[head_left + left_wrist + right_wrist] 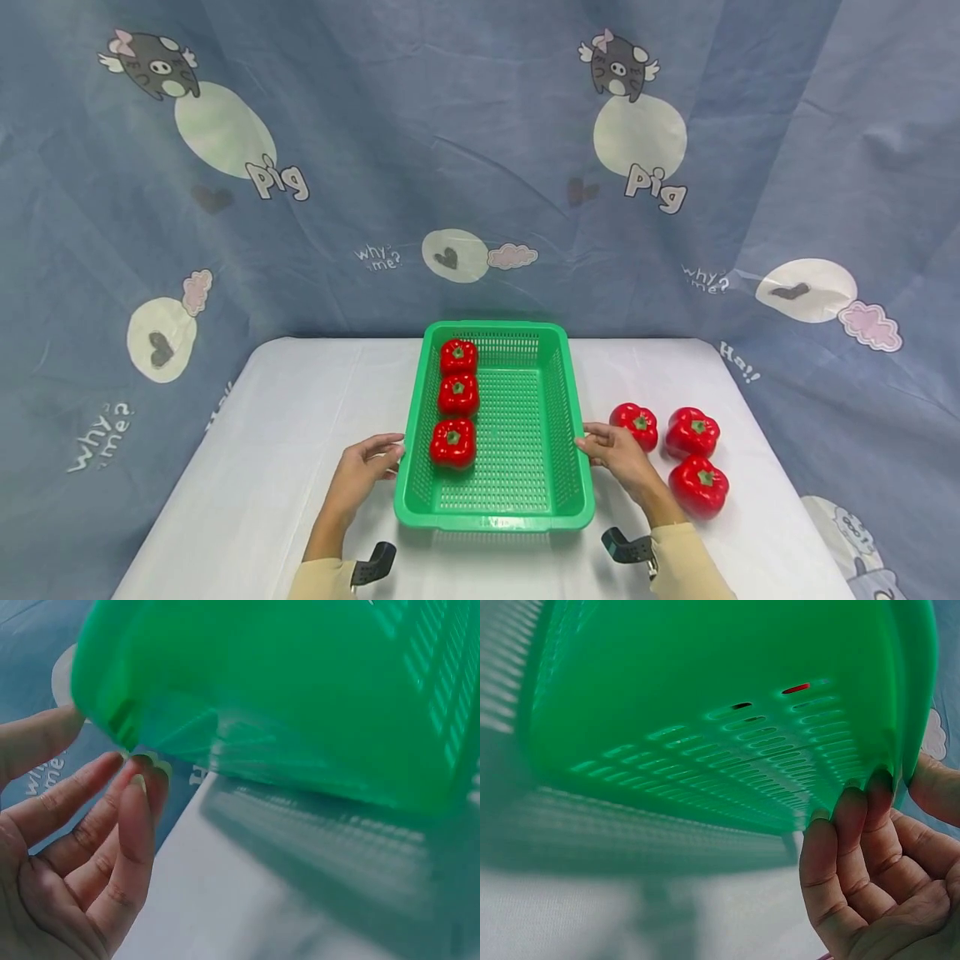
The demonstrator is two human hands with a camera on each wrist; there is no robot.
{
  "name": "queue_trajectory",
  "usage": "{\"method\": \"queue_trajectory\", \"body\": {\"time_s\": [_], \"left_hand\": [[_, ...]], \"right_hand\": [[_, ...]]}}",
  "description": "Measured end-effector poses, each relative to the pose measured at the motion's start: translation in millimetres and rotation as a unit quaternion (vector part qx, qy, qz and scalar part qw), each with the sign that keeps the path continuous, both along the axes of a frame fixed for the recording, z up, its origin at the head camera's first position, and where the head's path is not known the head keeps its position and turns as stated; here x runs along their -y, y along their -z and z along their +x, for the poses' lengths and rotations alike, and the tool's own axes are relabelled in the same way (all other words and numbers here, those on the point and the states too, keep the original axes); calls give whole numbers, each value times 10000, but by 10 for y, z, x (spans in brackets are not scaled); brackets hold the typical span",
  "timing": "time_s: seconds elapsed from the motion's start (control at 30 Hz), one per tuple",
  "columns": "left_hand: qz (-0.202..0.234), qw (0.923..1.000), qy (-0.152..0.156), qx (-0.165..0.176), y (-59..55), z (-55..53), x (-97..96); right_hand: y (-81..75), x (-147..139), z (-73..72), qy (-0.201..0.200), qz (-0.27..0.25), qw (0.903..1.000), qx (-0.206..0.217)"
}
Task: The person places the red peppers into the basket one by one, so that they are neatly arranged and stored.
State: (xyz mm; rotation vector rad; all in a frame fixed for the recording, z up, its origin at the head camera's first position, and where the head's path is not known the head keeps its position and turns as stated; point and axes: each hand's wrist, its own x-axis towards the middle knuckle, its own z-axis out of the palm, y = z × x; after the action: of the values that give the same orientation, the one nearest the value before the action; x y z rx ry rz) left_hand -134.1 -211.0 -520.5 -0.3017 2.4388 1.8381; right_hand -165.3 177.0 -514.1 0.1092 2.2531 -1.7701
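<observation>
A green plastic basket (495, 523) with slotted walls is in the middle of the head view. Three red bell peppers stand in a column along its left side: a far one (458, 357), a middle one (458, 394) and a near one (453, 443). My left hand (363, 475) pinches the basket's left rim, thumb at the rim and fingers under it. On the opposite side my right hand (621, 458) grips the right rim, fingertips against the outer wall (780, 772). A shadow beneath the basket shows in both wrist views; whether its base touches the table is unclear.
Right of the basket, three more red bell peppers lie on the white table (300, 417): one (634, 426) just beyond my right hand, another (692, 432) farther right, and a nearer one (699, 487) beside my forearm. A blue printed cloth (480, 167) hangs behind the table.
</observation>
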Motion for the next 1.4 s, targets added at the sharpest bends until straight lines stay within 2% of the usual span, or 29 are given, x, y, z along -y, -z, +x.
{"method": "queue_trajectory", "body": {"time_s": [0.1, 0.3, 0.53, 0.73, 0.9, 1.0, 1.17, 1.4], "left_hand": [[136, 9998, -124, 89, 49, 9, -46], [454, 9982, -261, 298, 112, 15, -85], [996, 9937, -261, 453, 139, -1, -59], [1850, 9803, -172, 669, 163, -45, -31], [2658, 9598, 221, 873, 177, -60, 20], [2925, 9511, 358, 929, 201, -78, 41], [3013, 9481, 413, 927, 207, -121, 38], [3061, 9447, 656, 973, 200, -150, 48]], "right_hand": [[-3, -11, -3, -42, -57, 10000, 3], [7, -28, -22, -376, -309, 9988, -65], [16, -16, -43, -448, -375, 9982, -97], [11, -10, -41, -445, -251, 9986, -119], [-22, -2, -22, -382, -83, 9992, -107], [-27, -9, -16, -403, -87, 9991, -110], [-31, -22, -9, -335, -16, 9994, -103], [-1, -33, -12, -236, 57, 9997, -89]]}}
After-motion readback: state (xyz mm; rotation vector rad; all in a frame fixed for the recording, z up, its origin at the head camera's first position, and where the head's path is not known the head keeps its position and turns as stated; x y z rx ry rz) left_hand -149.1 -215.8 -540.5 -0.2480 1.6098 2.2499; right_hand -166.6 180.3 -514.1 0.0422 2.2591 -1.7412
